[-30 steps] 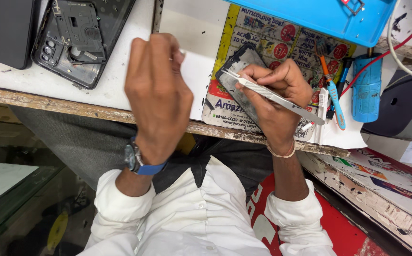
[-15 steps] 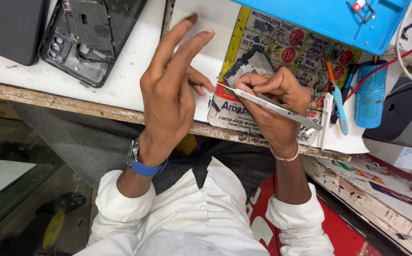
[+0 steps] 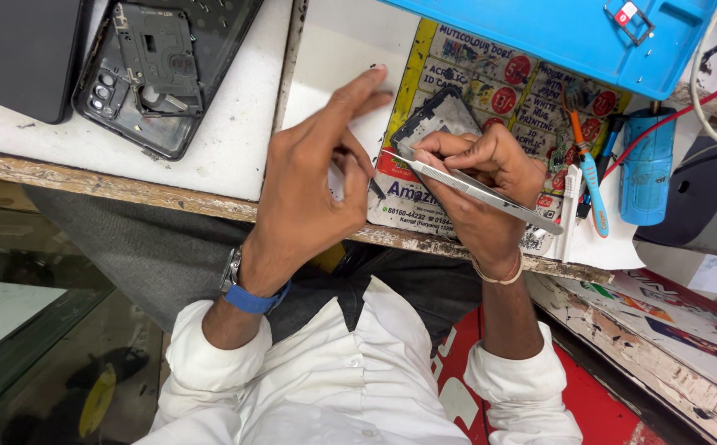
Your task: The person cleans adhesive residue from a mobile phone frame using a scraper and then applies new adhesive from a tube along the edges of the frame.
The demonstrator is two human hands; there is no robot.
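The right hand is gripping a pair of metal tweezers, its fingers clenched around the shaft, and the pointed tip is aiming left toward the left hand. Under the same fingers a small dark phone part is lying on a printed sheet near the front edge of the tabletop; whether the right hand is pinching this part or only resting on it cannot be told. The left hand is hovering just beside the tweezer tip, its index finger stretched out over a white patch of the tabletop and its thumb and middle finger curling together below, grasping nothing that can be seen. A blue-strapped watch is sitting on the left wrist, and a thin bracelet is circling the right one. To the far left an opened black phone shell is lying face up beside a dark flat slab. To the right of the right hand a blue-handled tool and a blue cylinder are resting on the tabletop, below a bright blue mat.
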